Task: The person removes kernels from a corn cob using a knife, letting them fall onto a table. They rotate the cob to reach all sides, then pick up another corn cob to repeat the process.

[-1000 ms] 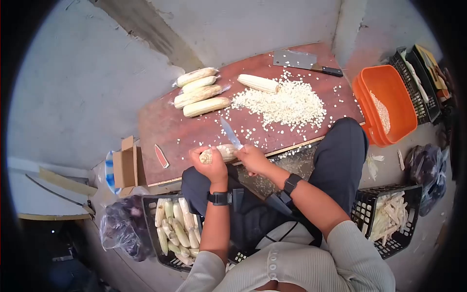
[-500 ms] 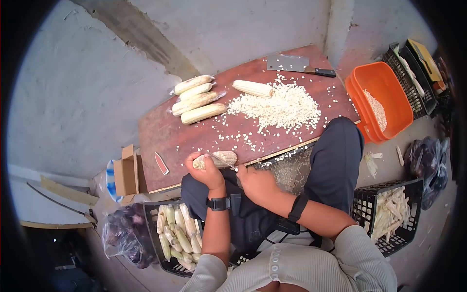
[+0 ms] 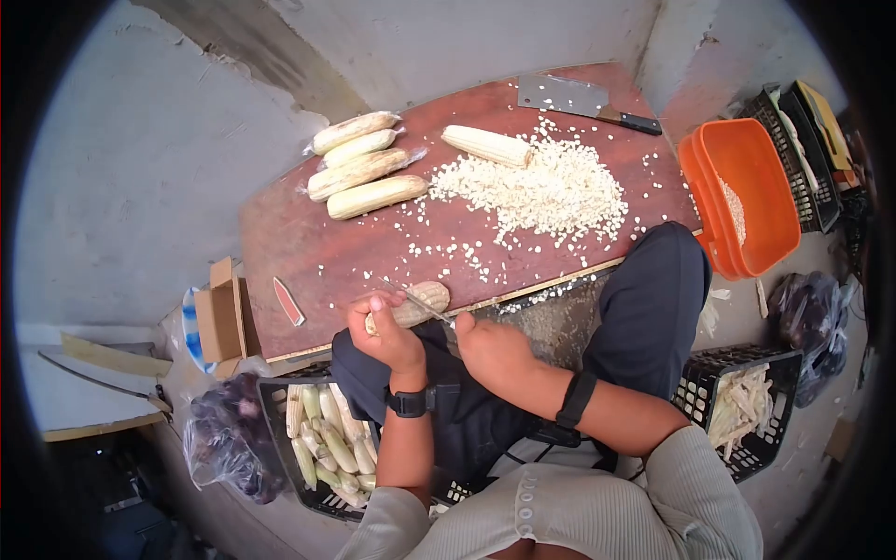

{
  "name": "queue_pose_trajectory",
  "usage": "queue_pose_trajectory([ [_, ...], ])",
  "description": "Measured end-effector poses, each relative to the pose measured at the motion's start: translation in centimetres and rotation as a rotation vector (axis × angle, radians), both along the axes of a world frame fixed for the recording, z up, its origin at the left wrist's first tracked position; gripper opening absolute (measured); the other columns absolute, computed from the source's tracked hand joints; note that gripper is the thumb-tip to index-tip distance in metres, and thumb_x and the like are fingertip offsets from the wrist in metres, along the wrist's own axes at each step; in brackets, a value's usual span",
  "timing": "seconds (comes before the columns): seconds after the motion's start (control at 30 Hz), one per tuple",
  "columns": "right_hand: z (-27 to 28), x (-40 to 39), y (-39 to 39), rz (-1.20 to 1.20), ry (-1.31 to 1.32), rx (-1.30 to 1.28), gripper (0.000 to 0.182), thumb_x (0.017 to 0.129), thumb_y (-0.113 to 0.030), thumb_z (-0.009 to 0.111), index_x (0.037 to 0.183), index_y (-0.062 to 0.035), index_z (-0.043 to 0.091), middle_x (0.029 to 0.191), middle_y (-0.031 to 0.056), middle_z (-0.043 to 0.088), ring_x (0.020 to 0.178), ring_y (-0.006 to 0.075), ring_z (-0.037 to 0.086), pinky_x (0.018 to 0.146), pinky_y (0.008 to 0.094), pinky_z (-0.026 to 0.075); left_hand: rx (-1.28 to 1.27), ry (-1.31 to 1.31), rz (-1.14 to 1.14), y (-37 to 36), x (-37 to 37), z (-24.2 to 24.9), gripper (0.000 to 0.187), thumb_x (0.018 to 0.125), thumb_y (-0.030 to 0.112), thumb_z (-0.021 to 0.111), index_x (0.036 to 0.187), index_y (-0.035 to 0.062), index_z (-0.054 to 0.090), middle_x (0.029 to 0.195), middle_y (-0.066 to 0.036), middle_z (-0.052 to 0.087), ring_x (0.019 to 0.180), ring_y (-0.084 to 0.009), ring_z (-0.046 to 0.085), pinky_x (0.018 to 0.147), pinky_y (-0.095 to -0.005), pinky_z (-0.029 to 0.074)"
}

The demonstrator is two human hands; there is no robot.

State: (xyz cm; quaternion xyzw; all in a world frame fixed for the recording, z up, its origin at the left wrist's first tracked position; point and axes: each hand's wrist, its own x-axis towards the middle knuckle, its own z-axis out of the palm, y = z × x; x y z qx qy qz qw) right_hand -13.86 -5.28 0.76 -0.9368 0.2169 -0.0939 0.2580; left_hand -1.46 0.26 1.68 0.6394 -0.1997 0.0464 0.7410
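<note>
My left hand (image 3: 385, 334) is closed round the lower end of a corn cob (image 3: 429, 297), held above the table's near edge. In my right hand (image 3: 497, 353) is a thin-bladed knife (image 3: 434, 311), its handle mostly hidden by the fingers. The blade slants up and left across the cob, and its tip reaches past my left fingers. Beyond the hands lies a heap of loose corn kernels (image 3: 560, 201) on the red table (image 3: 373, 247). Another corn cob (image 3: 485, 146) rests against the heap's left side.
Several wrapped cobs (image 3: 376, 197) lie at the table's left, a cleaver (image 3: 569, 96) at its far edge. A small red blade-shaped piece (image 3: 288, 301) sits near the left corner. An orange bucket (image 3: 775, 205) holds kernels. Crates of cobs (image 3: 280, 420) and husks (image 3: 787, 383) flank my legs.
The view has shifted slightly, moving the table's left side left in the picture. The knife blade now lies across the cob with its tip farther up and left. Both hands keep their holds.
</note>
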Motion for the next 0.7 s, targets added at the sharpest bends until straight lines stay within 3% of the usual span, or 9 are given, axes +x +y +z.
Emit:
queue_pose_trajectory([
  [0.47, -0.4, 3.6, -1.1, 0.010, 0.018, 0.111, 0.016, 0.086, -0.013, 0.048, 0.085, 0.0024, 0.050, 0.065, 0.0169, 0.063, 0.059, 0.0301, 0.065, 0.048, 0.0407, 0.051, 0.009, -0.087, -0.075, -0.1, -0.4, 0.1, 0.014, 0.088, 0.008, 0.051, 0.076, 0.0004, 0.047, 0.072, -0.010, 0.056, 0.063, -0.0153, 0.054, 0.064, -0.0299, 0.048],
  [0.57, -1.0, 2.8, -1.5, -0.027, -0.027, 0.337, 0.021, 0.089, -0.018, 0.048, 0.087, 0.0025, 0.050, 0.069, 0.0193, 0.064, 0.060, 0.0308, 0.065, 0.047, 0.0415, 0.050, -0.015, -0.127, -0.093, -0.4, -0.4, -0.4, 0.015, 0.088, 0.009, 0.051, 0.076, 0.0005, 0.048, 0.072, -0.009, 0.056, 0.063, -0.0148, 0.054, 0.064, -0.0294, 0.048],
  [0.67, -3.6, 3.1, -1.1, -0.058, -0.249, 0.437, 0.025, 0.091, -0.023, 0.049, 0.088, 0.0012, 0.051, 0.072, 0.0217, 0.063, 0.059, 0.0331, 0.063, 0.048, 0.0434, 0.049, -0.021, -0.111, -0.088, -0.2, -0.3, -0.3, 0.016, 0.089, 0.010, 0.050, 0.076, 0.0009, 0.048, 0.072, -0.008, 0.056, 0.064, -0.0145, 0.054, 0.064, -0.0296, 0.048],
  [0.7, -2.5, 3.0, -1.2, -0.088, -0.220, 0.671, 0.025, 0.091, -0.024, 0.049, 0.088, 0.0008, 0.051, 0.072, 0.0226, 0.062, 0.060, 0.0348, 0.063, 0.050, 0.0443, 0.048, -0.028, -0.095, -0.067, -0.2, -0.1, -0.3, 0.016, 0.089, 0.010, 0.050, 0.076, 0.0010, 0.048, 0.071, -0.008, 0.056, 0.064, -0.0147, 0.054, 0.064, -0.0299, 0.048],
])
